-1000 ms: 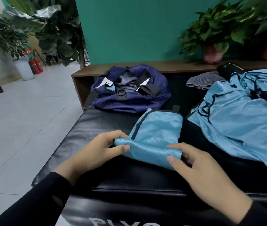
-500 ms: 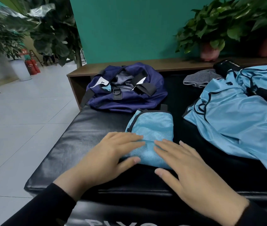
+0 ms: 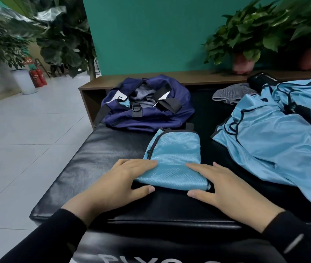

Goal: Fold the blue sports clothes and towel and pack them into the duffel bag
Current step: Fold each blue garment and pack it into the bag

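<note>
- Left hand (image 3: 118,181) and right hand (image 3: 225,185), fingers straight and flat, press the folded light-blue mesh garment (image 3: 173,160) onto the black padded tabletop (image 3: 93,162)
- Open navy duffel bag (image 3: 147,109) just behind

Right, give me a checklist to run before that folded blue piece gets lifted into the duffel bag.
1. Folded blue garment lies compact on the black bench: ok.
2. Left hand and right hand press flat on its near corners, neither grips it: not ok for lifting.
3. Duffel bag mouth open: ok.
4. Room inside the bag: cannot tell.
5. Path from garment to bag free: ok.
6. Light blue jersey and grey towel folded: not ok.
</note>
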`<state>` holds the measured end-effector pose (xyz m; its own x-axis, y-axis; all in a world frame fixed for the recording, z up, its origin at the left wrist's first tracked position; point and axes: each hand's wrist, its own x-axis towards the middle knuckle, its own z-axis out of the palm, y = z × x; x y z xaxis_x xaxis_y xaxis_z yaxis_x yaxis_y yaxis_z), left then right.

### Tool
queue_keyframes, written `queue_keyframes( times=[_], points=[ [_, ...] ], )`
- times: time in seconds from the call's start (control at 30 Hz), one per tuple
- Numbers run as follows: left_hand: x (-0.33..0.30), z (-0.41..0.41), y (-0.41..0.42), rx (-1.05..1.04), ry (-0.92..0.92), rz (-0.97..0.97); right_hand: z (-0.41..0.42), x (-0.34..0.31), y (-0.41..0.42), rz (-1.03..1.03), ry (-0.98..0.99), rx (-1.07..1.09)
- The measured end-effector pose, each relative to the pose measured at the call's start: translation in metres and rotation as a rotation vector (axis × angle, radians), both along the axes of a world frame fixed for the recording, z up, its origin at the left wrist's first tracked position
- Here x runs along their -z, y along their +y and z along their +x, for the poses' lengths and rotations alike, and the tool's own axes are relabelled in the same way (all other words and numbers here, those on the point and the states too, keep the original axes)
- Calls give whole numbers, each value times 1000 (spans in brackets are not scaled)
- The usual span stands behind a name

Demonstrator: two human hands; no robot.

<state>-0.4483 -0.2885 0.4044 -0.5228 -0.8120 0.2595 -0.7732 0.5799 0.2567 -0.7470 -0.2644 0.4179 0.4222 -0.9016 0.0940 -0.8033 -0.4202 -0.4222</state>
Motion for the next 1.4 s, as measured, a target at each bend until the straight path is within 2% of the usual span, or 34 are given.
queue_keyframes(
  times=[0.17,0.27,0.4,0.47,0.53,0.6,0.63,0.7,0.77,0.87,0.93,1.03,1.4],
  points=[
    [-2,-4,9,-27,105,-19,-5,1,4,-43,-68,25],
    [-5,-4,16,-72,245,97,-11,-1,8,22,-209,23],
    [-21,-13,25,-57,607,411,-10,-6,6,34,-500,121],
    [-20,-18,19,-161,715,386,-7,-3,-1,-19,-577,267],
    [-15,-19,10,-357,672,174,-5,-1,-5,-156,-494,351],
    [-16,-20,8,-475,555,-109,-2,-5,-2,-297,-382,294],
    [-19,-22,9,-433,477,-224,1,-8,2,-349,-347,229],
    [-23,-27,15,-237,293,-327,7,-10,7,-409,-271,74],
    [-19,-32,19,-55,84,-307,13,-5,10,-387,-112,-85],
    [-7,-30,19,-26,-114,-138,11,9,3,-211,143,-155],
    [-1,-21,17,-65,-87,-23,3,11,-5,-127,182,-136],
    [-2,-14,16,-92,-47,48,-6,6,-16,-51,93,-129],
    [-4,-13,23,-111,103,27,-14,0,-17,-4,-35,-112]
  ],
)
